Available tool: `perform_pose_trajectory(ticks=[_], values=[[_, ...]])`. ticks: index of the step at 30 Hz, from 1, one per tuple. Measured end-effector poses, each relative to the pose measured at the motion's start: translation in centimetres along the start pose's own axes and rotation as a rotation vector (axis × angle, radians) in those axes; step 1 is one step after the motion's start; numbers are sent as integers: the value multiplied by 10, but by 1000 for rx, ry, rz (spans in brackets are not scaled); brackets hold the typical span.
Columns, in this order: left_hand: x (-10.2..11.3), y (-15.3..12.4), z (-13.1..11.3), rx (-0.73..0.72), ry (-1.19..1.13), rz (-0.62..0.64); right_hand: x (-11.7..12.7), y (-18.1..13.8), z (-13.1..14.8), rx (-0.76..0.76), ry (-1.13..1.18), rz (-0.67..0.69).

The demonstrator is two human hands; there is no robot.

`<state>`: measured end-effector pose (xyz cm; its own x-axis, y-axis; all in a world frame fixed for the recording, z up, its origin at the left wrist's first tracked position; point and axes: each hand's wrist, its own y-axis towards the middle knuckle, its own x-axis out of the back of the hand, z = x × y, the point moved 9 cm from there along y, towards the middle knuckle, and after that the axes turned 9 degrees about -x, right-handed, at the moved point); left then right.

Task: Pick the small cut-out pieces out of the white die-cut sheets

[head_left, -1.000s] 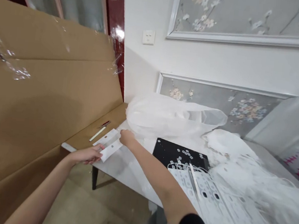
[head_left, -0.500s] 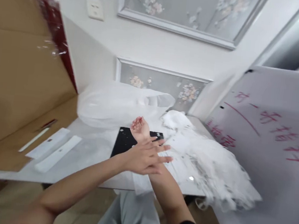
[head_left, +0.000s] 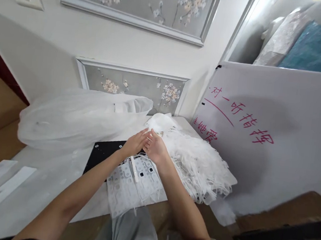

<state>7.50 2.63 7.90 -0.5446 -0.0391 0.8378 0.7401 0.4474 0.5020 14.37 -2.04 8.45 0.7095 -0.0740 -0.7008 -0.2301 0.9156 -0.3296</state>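
My left hand [head_left: 135, 143] and my right hand [head_left: 156, 147] come together above the table, fingertips meeting or overlapping. The fingers of both are mostly stretched out, and I see nothing held in them. Beneath lies a flat black board [head_left: 99, 153], partly covered by my left forearm. Between my forearms, a translucent sheet with cut shapes [head_left: 123, 188] and small black squares hangs over the table's front edge. On it rests a slim white stick [head_left: 134, 169], with a thin white cable by its upper end.
A heap of white stringy scraps [head_left: 198, 164] spreads to the right of my hands. A big translucent plastic bag [head_left: 71, 118] lies at the back left. White strips [head_left: 0, 195] lie at the left. A whiteboard [head_left: 283, 148] with red writing leans at the right.
My left hand has left the right forearm, and both hands now meet at the fingertips. The view has swung right, uncovering the patterned sheet and the white stick.
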Motion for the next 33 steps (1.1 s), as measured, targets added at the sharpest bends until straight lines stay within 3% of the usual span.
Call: perform_pose_trajectory(ticks=[2,4,7,10,12,14,18,20,26,29,31,33], values=[[6,-10,19,104,22,46,0,-16,5,98,-98,73],[18,-31,35,176,60,71,8,-26,4,196,-339,90],[22,-91,55,379,115,239,33,-19,-17,287,-1023,-176],[15,-153,55,506,75,370,33,5,-58,299,-1676,-312],[11,-177,45,504,23,385,20,20,-82,335,-1921,-295],[10,-185,35,488,-16,352,10,31,-92,355,-2021,-265],[18,-192,40,603,-113,279,1,36,-83,379,-1849,-48],[26,-200,49,674,-221,235,3,32,-67,394,-1606,39],[75,-246,87,781,-357,100,12,29,-7,361,-701,84],[99,-275,101,847,-239,220,-1,42,11,388,-542,135],[113,-286,105,899,-68,313,-6,52,21,512,-558,94],[127,-278,103,943,194,340,-6,62,23,661,-606,23]])
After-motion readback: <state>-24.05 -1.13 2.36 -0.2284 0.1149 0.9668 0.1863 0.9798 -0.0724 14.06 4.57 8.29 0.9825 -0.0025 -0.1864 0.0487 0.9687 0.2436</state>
